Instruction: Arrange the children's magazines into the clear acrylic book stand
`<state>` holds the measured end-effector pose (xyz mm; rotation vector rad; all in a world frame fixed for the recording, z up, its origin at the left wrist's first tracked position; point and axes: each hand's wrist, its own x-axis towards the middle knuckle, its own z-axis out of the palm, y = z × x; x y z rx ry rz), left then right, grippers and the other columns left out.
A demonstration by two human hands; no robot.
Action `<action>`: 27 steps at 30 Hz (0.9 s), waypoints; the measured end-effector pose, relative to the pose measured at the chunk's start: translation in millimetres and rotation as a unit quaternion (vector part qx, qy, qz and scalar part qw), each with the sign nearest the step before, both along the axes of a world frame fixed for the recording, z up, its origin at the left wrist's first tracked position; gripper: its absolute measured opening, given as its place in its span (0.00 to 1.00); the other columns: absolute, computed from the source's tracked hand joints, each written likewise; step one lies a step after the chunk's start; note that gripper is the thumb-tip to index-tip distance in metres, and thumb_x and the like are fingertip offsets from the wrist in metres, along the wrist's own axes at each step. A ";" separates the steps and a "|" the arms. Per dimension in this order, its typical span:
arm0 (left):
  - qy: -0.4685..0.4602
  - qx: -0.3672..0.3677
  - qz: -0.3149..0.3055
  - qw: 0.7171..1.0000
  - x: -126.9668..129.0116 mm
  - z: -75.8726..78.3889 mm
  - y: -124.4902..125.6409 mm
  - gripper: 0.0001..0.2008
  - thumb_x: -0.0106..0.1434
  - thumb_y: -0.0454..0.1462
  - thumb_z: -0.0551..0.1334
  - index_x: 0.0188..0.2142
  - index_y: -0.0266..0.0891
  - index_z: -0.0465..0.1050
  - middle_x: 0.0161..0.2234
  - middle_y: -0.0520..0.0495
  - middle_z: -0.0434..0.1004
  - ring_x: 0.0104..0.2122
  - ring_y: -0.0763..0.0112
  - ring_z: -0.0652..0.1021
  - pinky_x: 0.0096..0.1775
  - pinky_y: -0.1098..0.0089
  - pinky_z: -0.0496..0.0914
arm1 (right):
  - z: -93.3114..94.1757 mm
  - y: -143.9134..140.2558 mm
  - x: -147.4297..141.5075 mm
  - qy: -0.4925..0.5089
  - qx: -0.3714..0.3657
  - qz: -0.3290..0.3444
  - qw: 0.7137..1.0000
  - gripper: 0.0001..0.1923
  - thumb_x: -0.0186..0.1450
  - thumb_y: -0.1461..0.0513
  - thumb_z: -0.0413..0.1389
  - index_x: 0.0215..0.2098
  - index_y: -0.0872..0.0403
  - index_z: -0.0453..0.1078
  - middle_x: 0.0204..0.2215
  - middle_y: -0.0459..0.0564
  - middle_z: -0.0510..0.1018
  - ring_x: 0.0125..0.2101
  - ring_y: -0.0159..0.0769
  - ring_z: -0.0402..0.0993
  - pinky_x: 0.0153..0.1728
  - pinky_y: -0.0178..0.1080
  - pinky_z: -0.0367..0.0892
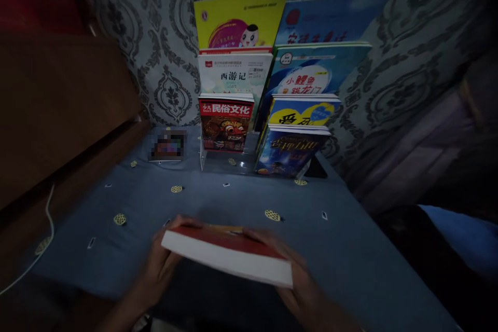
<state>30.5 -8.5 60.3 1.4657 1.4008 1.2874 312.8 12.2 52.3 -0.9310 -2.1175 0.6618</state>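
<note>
A thick book with a red cover (233, 243) is held level over the near edge of the table, its white page edges facing me. My left hand (163, 254) is closed around its left end, fingers on the cover. Around the right end my right hand (295, 270) is closed too, its fingers lying over the top. Beyond the hands, a clear acrylic rack (229, 163) holds two columns of books in tiers. At its front left stands a red book with a mask picture (225, 127); at its front right leans a dark blue book (290, 150).
The table (210, 202) has a blue cloth with yellow pineapple prints. A small blurred-out item (168, 146) lies at the back left. Brown wooden furniture (58, 114) borders the left side, with a white cable (50, 212). Patterned wallpaper (171, 62) is behind.
</note>
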 end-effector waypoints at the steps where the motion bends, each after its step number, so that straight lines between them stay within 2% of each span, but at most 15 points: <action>1: 0.005 -0.003 -0.007 1.000 0.0 -1.1 2.0 0.26 0.61 0.60 0.60 0.41 0.42 0.81 0.40 0.42 0.81 0.45 0.53 0.77 0.49 0.63 0.70 | -3.8 1.5 0.0 -0.005 -0.006 -0.004 1.000 0.25 0.68 0.64 0.51 0.63 0.45 0.66 0.54 0.52 0.79 0.53 0.43 0.77 0.52 0.45 0.76; 4: 0.017 0.004 -0.011 1.000 1.8 -4.5 8.7 0.24 0.65 0.56 0.58 0.40 0.40 0.80 0.37 0.43 0.80 0.41 0.57 0.77 0.45 0.65 0.70 | -7.0 4.9 -2.2 -0.009 -0.033 -0.006 0.999 0.22 0.69 0.63 0.50 0.60 0.46 0.69 0.51 0.52 0.81 0.50 0.43 0.79 0.49 0.45 0.78; 8: 0.034 0.020 -0.004 0.999 4.3 -7.3 20.3 0.24 0.66 0.56 0.56 0.34 0.39 0.78 0.29 0.47 0.76 0.29 0.66 0.73 0.33 0.69 0.68 | 5.3 9.7 -7.5 0.007 -0.044 -0.014 0.999 0.16 0.71 0.61 0.50 0.55 0.47 0.72 0.47 0.51 0.82 0.47 0.41 0.80 0.48 0.42 0.78; 13: 0.052 0.054 0.022 0.997 6.5 -5.8 40.0 0.29 0.64 0.60 0.55 0.23 0.39 0.71 0.21 0.51 0.67 0.23 0.71 0.68 0.26 0.72 0.63 | 15.8 20.5 -13.7 0.025 -0.035 -0.014 0.999 0.12 0.74 0.57 0.47 0.41 0.49 0.72 0.34 0.49 0.81 0.35 0.37 0.79 0.37 0.36 0.76; 18: 0.046 0.025 0.023 0.998 9.6 -0.7 55.3 0.32 0.62 0.65 0.53 0.23 0.39 0.70 0.18 0.53 0.64 0.19 0.73 0.66 0.22 0.73 0.62 | 10.1 36.6 -18.5 0.042 -0.036 -0.013 0.998 0.12 0.74 0.56 0.47 0.44 0.51 0.70 0.34 0.49 0.80 0.32 0.36 0.77 0.34 0.36 0.73; 24: 0.022 0.022 -0.002 1.000 11.8 10.4 78.1 0.30 0.64 0.62 0.54 0.26 0.38 0.71 0.22 0.51 0.71 0.23 0.71 0.71 0.27 0.73 0.68 | 9.8 66.3 -21.8 0.078 -0.148 0.000 0.986 0.13 0.72 0.52 0.49 0.41 0.52 0.67 0.32 0.48 0.78 0.28 0.34 0.76 0.29 0.36 0.71; 27: 0.020 -0.002 -0.018 1.000 12.8 13.5 98.0 0.32 0.61 0.64 0.54 0.26 0.38 0.71 0.19 0.53 0.69 0.19 0.74 0.68 0.21 0.74 0.64 | 10.8 86.9 -24.3 0.117 -0.186 0.017 0.975 0.16 0.71 0.49 0.50 0.39 0.53 0.66 0.31 0.47 0.75 0.26 0.32 0.73 0.27 0.35 0.72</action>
